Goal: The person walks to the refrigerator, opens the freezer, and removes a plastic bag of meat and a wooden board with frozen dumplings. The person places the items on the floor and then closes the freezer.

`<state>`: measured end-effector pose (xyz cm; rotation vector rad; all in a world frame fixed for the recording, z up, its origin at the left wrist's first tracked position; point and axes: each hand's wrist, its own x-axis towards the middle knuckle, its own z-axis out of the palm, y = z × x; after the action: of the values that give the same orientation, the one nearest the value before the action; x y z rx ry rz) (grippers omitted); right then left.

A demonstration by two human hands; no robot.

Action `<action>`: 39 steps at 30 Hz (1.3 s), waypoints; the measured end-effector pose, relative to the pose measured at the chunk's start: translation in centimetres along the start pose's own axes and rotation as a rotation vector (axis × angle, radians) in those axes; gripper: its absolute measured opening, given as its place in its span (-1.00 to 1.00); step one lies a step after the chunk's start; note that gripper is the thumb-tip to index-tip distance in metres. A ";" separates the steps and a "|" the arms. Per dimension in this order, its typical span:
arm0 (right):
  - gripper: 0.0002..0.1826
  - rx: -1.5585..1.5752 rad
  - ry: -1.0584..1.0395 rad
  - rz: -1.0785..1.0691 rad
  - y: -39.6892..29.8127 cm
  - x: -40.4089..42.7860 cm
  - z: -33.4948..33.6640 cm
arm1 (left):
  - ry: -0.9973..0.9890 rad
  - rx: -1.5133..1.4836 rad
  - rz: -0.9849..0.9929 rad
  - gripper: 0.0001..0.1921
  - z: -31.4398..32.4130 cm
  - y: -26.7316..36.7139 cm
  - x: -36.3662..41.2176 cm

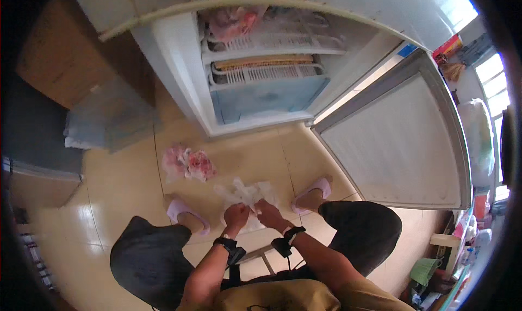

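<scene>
A white, translucent plastic bag (240, 192) is low between my feet, its handle loops pointing away from me. My left hand (236, 216) and my right hand (269, 215) meet at the near part of this bag, each with fingers closed on the plastic. What the bag contains cannot be made out. Ahead and to the left, two clear bags of red and pink meat (189, 163) lie on the tiled floor (253, 152). Farther ahead, a freezer compartment (179, 66) stands open, with another bag of reddish meat (236, 23) on its upper shelf.
The freezer door (391, 139) is swung out to the right. Inside are white wire-like baskets (269, 72) and a light blue drawer front (269, 99). A brown cardboard box (77, 46) and clear plastic sheeting (118, 111) are at left. A green basket (424, 271) sits at lower right.
</scene>
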<state>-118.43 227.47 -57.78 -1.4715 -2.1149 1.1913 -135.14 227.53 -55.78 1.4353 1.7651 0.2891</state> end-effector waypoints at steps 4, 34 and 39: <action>-0.90 -0.308 -0.026 0.108 -2.5 0.4 -1.3 | -0.011 -0.078 -0.018 -0.74 0.2 -0.3 -0.3; -0.50 -0.040 -0.127 -0.102 -2.8 3.1 -3.1 | 0.212 -0.180 0.091 -0.79 -2.3 -1.6 -0.2; -0.76 -0.531 -0.055 -0.015 -5.5 2.1 -3.5 | 0.196 0.028 0.019 -0.82 -3.4 -1.2 -0.8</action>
<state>-120.54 230.21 -51.91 -1.6306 -2.6079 0.6927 -138.37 227.49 -54.05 1.4860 1.9192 0.4290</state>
